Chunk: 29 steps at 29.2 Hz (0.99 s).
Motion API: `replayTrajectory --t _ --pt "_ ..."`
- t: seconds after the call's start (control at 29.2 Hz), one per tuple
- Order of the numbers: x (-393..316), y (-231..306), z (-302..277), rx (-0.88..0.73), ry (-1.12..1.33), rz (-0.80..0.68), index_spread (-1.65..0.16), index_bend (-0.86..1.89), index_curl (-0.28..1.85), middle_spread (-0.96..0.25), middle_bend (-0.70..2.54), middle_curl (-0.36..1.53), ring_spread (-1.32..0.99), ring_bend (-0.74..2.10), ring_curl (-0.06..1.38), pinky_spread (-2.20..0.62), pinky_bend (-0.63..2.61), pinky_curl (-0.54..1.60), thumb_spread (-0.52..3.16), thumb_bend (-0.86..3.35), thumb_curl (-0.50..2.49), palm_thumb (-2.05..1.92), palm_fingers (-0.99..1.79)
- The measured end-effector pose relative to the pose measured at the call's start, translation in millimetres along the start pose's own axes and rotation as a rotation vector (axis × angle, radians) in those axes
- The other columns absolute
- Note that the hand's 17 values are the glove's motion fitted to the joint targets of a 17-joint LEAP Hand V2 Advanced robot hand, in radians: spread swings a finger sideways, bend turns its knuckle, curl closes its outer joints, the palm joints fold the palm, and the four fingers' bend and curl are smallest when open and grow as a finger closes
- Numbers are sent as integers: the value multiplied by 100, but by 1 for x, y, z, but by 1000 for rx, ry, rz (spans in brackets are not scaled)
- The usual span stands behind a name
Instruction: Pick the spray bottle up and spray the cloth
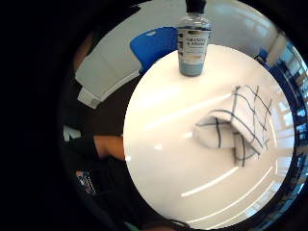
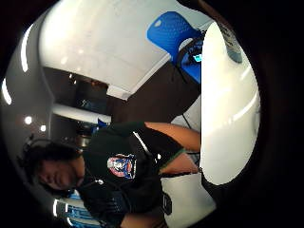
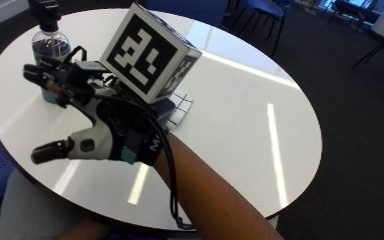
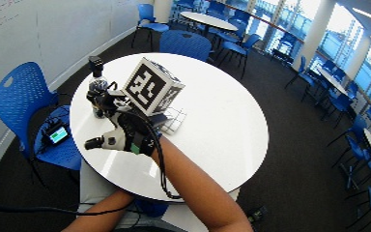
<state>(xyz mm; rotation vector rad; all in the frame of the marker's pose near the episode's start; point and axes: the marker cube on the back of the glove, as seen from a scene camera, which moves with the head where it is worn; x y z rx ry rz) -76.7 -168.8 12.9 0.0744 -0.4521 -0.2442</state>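
the gloved right hand [image 3: 89, 127] hovered above the round white table [image 3: 245, 115], fingers spread apart and holding nothing, thumb stretched toward the near edge. just beyond it, partly hidden under the hand, the white checked cloth [image 1: 240, 122] lay bunched on the tabletop. farther on, near the far rim, the spray bottle [image 1: 193, 41] stood upright, apart from the fingertips. a blue chair [image 4: 21, 104] stood beside the table.

Your round white table [image 3: 245, 100] carries the spray bottle [image 3: 49, 47] beyond your fingers and the checked cloth [image 3: 179, 107] under your hand.
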Motion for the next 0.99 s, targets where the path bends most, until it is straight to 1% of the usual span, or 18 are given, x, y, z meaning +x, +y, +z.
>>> replayTrajectory --t 0.17,0.41,0.99 --pt "-19 25 3 -30 81 -45 -44 22 37 -7 20 35 -5 18 30 19 16 29 96 -5 39 41 23" --pt "-34 40 9 -64 170 -90 -45 23 38 -9 20 35 -6 19 29 19 15 28 97 -4 36 39 27" --pt "-29 48 21 -111 251 -71 -44 26 39 -9 22 35 -6 19 29 20 14 24 100 -3 33 39 34"
